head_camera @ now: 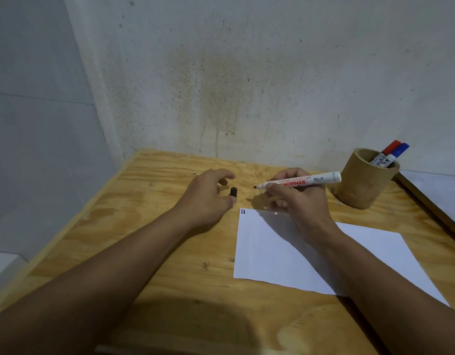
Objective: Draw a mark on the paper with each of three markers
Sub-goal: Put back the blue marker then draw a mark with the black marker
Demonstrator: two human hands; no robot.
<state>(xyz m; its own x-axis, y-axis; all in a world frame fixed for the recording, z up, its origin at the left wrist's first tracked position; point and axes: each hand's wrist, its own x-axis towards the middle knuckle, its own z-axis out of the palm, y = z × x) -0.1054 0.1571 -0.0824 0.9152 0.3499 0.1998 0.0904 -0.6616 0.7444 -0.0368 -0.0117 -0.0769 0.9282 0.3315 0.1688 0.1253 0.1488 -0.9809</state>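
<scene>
A: What are we holding in our right hand (295,198) now?

B: We are holding the uncapped marker (299,181) there. Our fingers (273,187) are closing around its barrel, and its black tip is pointing to the left, above the bare wood just beyond the paper (285,252).

A: And our left hand (208,198)?

B: It is hovering over the worktop (157,252), with the fingers spread apart and gently curled, gripping nothing. The black cap (233,192) is lying on the wood just beside our thumb; we cannot tell if they are touching.

A: Where is the paper lying?

B: It is lying flat on the worktop, under our right forearm. Small dark marks (243,211) are showing at its far left corner.

A: And the other markers?

B: The red marker (390,147) and the blue marker (400,149) are standing together, caps up, in the round cup (362,185) at the far right, near the stained wall (221,85).
</scene>
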